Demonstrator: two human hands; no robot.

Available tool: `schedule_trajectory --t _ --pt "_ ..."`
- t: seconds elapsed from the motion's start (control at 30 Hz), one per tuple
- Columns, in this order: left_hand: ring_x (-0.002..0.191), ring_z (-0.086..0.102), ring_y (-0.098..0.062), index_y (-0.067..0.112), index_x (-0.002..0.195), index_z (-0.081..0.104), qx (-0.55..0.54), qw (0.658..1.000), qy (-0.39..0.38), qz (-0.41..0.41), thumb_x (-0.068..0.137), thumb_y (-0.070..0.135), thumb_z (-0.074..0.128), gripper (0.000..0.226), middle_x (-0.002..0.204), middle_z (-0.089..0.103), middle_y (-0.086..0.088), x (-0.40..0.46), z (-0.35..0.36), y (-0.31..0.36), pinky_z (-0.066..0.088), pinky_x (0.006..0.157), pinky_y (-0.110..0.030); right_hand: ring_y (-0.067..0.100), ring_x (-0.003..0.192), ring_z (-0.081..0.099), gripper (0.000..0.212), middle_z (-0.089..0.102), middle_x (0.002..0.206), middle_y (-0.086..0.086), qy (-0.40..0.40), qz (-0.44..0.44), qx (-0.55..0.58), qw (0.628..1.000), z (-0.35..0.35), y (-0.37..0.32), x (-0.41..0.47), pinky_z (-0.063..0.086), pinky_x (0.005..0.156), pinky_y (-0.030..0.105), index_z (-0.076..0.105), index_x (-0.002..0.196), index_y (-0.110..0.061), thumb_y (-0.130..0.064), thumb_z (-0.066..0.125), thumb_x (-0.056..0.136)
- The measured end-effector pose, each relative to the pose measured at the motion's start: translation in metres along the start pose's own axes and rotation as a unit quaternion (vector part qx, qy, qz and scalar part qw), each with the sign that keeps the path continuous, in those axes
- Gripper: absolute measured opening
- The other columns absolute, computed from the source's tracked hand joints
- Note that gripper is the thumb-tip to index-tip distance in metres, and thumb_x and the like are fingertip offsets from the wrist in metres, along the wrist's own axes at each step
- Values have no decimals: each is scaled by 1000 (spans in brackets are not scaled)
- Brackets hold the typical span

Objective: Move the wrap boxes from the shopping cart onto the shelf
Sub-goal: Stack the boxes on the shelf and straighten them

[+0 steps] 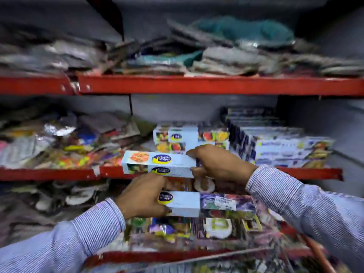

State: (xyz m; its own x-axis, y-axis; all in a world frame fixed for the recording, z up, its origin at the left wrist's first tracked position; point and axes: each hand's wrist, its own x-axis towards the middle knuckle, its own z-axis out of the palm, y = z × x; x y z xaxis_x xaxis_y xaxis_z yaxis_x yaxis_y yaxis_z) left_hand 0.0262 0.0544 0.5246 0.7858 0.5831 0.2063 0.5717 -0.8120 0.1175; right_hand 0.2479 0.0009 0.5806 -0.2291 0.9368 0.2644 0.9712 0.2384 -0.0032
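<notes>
My right hand grips the right end of a long light-blue wrap box and holds it level at the red front edge of the middle shelf. Lower down, my left hand is closed around the left end of a second wrap box, which hangs above the shopping cart. More wrap boxes are stacked on the middle shelf just behind the upper box. A bigger pile of similar boxes lies to their right.
Loose foil and plastic packets crowd the left half of the middle shelf. The upper red shelf holds flat grey and teal packets. Packets also fill the shelf below and the cart. The frame is blurred by motion.
</notes>
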Motion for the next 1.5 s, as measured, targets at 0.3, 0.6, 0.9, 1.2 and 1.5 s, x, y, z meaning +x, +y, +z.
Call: schedule_trajectory --t 0.3,0.6,0.9,1.2,1.5 --pt "104 66 -13 44 119 66 -20 999 28 -14 58 43 82 62 115 74 12 59 -52 -13 55 83 -32 34 101 57 34 60 112 18 -3 59 -24 998 -10 62 38 50 88 45 60 105 -4 -31 63 85" --pt "103 66 -13 33 118 71 -24 999 -4 -21 64 35 87 56 114 75 10 102 -53 -32 55 82 -28 34 103 56 22 55 113 17 -27 110 9 994 31 99 88 43 82 33 60 107 -3 -18 62 91" --pt "105 64 -16 37 118 70 -14 999 -21 -21 66 29 83 54 116 73 10 112 -34 -52 52 82 -28 37 132 42 47 43 145 21 -58 139 30 988 65 111 109 34 109 37 47 137 -3 -15 57 93" --pt "102 64 -14 37 116 70 -19 999 -17 -31 64 33 85 54 113 73 13 119 -30 -58 53 83 -30 26 88 66 26 67 104 7 53 143 45 987 69 120 106 51 73 29 71 101 -13 -9 69 75" --pt "110 65 -17 33 121 69 -39 998 13 -43 64 36 85 59 120 71 12 156 -17 -52 55 90 -40 26 87 71 29 78 99 7 83 175 85 977 48 122 96 54 77 28 76 100 -16 -10 56 80"
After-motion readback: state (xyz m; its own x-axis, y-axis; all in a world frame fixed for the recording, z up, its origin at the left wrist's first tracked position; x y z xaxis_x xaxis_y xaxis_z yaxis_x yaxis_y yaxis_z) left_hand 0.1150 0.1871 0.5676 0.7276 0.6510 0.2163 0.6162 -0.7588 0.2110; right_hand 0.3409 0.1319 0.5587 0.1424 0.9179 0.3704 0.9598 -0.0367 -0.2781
